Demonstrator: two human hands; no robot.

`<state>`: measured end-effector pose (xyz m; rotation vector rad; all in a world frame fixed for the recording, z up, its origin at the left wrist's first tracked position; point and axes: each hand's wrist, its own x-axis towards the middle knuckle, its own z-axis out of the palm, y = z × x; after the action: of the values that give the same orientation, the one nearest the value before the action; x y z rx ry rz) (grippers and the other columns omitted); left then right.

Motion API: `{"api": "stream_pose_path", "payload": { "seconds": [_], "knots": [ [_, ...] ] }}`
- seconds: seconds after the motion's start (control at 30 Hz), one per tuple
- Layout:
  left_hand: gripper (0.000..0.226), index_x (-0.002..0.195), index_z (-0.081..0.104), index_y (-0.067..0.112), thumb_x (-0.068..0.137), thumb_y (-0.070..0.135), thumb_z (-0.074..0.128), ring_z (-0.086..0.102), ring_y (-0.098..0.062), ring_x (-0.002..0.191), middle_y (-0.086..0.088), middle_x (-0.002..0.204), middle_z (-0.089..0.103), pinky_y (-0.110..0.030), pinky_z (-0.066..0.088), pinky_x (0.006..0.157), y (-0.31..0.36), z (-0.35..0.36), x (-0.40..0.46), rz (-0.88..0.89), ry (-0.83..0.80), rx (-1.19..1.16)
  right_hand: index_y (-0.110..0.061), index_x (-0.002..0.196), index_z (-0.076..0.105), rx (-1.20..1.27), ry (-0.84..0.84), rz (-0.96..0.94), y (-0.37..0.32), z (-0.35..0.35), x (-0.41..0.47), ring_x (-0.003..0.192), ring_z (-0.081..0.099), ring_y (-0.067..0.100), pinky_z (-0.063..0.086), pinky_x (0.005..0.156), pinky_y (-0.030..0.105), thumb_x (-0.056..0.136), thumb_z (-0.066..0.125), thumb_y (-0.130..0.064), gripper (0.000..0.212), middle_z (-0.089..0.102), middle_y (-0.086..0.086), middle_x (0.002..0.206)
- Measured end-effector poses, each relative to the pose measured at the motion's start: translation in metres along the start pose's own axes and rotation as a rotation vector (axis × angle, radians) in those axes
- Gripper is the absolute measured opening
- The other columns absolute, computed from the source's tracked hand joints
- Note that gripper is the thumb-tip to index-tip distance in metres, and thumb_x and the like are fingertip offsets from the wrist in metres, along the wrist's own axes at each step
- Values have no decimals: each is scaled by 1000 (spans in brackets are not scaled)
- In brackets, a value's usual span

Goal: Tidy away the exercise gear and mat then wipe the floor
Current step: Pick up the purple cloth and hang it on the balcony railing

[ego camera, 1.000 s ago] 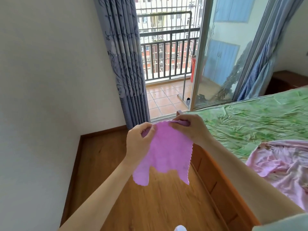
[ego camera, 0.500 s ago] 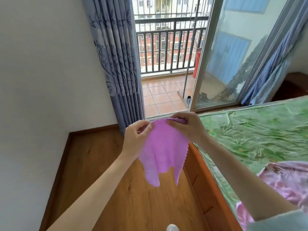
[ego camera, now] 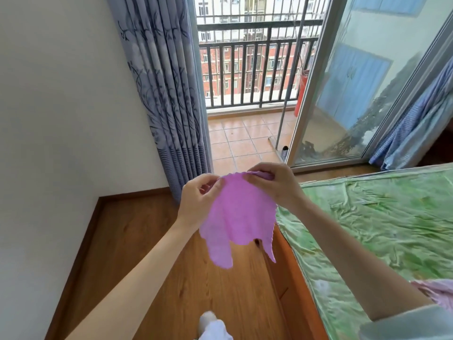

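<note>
A pink cleaning cloth [ego camera: 239, 217] hangs in front of me at chest height, its lower corners drooping over the wooden floor [ego camera: 152, 253]. My left hand [ego camera: 199, 200] pinches the cloth's upper left edge. My right hand [ego camera: 274, 185] pinches the upper right edge, where the fabric is bunched under the fingers. No exercise gear or mat shows in this view.
A bed with a green sheet [ego camera: 382, 224] and a wooden frame [ego camera: 296, 285] fills the right side. A white wall [ego camera: 61, 119] stands on the left. Ahead, a blue curtain [ego camera: 166, 94] hangs beside the open balcony door [ego camera: 343, 94]. My foot [ego camera: 210, 325] shows at the bottom.
The view has moved forward toward the balcony door and tilted up. Both hands keep hold of the cloth's top edge, with the cloth hanging a little more gathered.
</note>
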<state>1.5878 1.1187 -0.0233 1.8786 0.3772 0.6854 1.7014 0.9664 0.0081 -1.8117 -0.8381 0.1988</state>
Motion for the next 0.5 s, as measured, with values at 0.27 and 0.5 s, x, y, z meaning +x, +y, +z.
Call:
{"api": "stream_pose_path", "payload": {
  "seconds": [0.27,0.5],
  "knots": [
    [12,86,72,17,87,27,64,52,-7,61,-2,71,66,-21,42,56,-31,5,86,38,-61,-8,-15,74,72,48,35,8,30,9,76,64,51,3,38,57,20,79,74,-19,7,66,7,68],
    [6,82,70,24,86,24,66,50,-5,58,2,68,64,-19,41,55,-61,-1,194,84,-113,35,-12,75,73,-17,55,-14,59,18,184,63,51,3,38,59,23,80,73,-16,6,61,-8,62]
  ]
}}
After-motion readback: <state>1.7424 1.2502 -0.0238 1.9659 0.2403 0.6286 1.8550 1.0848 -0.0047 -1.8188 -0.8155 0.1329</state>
